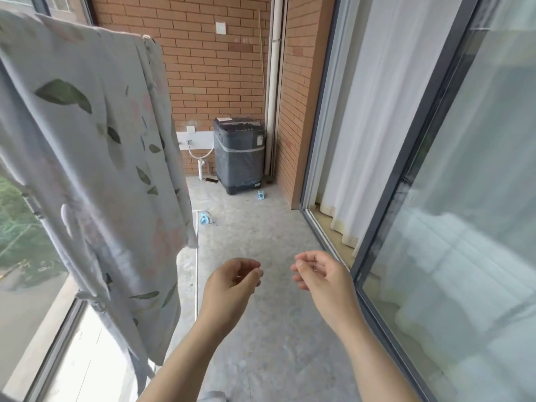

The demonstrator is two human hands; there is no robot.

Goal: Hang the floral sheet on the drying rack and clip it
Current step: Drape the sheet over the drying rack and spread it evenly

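Floral sheet (95, 158) hangs draped over the drying rack (197, 274); no clip is seen on it. Left hand (232, 282) and right hand (317, 274), right of the sheet, are loosely curled and empty. A blue clip (204, 219) lies on the floor beyond the sheet. Fabric is judged light and limp, so pinch it at the top fold.

Plain concrete floor (261, 329) out here. The wrapped washing machine (239, 155) sits at the far end with a blue clip (261, 195) just beside it, and a second blue clip (204, 219) lies closer in.

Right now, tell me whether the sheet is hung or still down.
Hung. The sheet drapes over the top of the rack and hangs freely. Cannot tell if clipped; one clip lies on the floor.
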